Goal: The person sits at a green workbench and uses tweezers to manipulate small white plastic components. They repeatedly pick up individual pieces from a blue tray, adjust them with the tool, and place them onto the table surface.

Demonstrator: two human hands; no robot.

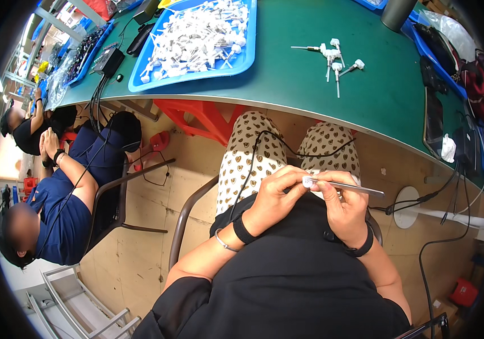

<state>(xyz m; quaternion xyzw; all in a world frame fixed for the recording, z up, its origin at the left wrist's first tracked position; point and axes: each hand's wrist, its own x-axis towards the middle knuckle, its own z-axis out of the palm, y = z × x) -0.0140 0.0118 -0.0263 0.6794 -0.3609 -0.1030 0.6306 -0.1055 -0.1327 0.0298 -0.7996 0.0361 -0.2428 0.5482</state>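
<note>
My left hand (pixel 276 195) and my right hand (pixel 343 203) meet over my lap, below the table's edge. Together they hold a small white pump part with a thin tube (pixel 343 186) that sticks out to the right. The left fingers pinch its white head, and the right fingers grip the tube just behind it. Both wrists wear black bands, and the left also has a thin bracelet. A few more white pump parts (pixel 335 59) lie loose on the green table (pixel 287 79) ahead of me.
A blue tray (pixel 247 59) heaped with several white pump parts stands at the table's back left. A dark cylinder (pixel 397 12) stands at the back right, with bags and cables along the right edge. A person in blue (pixel 61 209) sits on a chair to my left.
</note>
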